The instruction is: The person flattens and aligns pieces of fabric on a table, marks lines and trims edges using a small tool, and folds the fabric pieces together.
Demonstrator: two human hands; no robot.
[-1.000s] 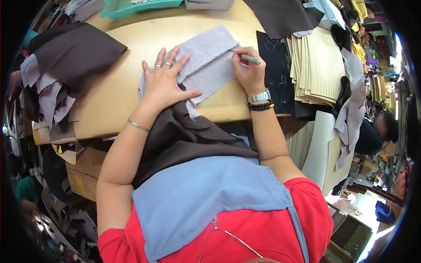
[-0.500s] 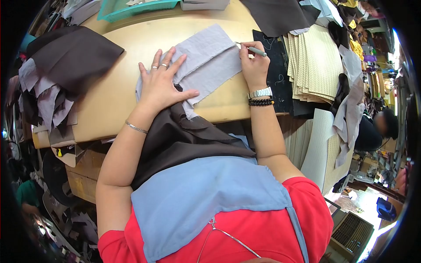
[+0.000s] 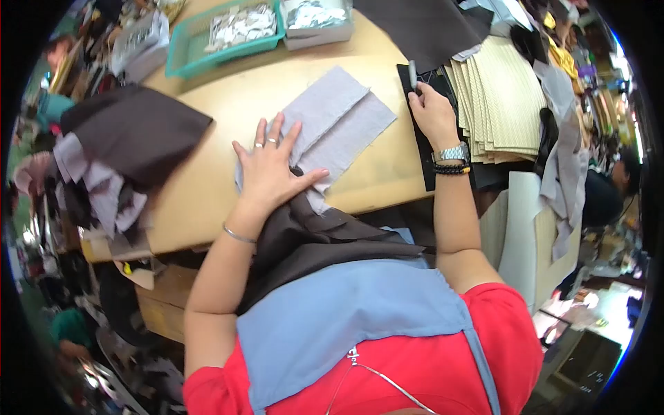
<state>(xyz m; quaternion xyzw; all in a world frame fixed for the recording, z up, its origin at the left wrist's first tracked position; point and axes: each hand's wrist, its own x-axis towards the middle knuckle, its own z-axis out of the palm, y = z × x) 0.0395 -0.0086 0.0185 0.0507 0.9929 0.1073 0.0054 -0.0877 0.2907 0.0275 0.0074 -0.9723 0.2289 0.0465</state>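
Observation:
My left hand [image 3: 271,166] lies flat with fingers spread on a grey cloth piece [image 3: 328,104], pressing its near-left end against the table. The cloth has a lengthwise fold or seam and frayed edges. Dark brown fabric [image 3: 304,225] runs from under that hand down over my lap. My right hand [image 3: 434,114] is closed around a grey pen [image 3: 413,75], which sticks up past the fingers; its tip is hidden. This hand is over a black strip of material [image 3: 418,135] with thin light threads or marks, to the right of the grey cloth and apart from it.
Stacked cream textured sheets [image 3: 501,97] lie at the right edge. A teal basket [image 3: 232,55] and a white box [image 3: 317,34], both with small pale pieces, stand at the back. Dark and grey fabric is heaped [image 3: 131,138] at the left. The wooden table [image 3: 373,176] has a curved edge.
My right hand has moved right with the pen, from the grey cloth's edge to over the black strip. My left hand stays on the cloth. The whole view has shifted.

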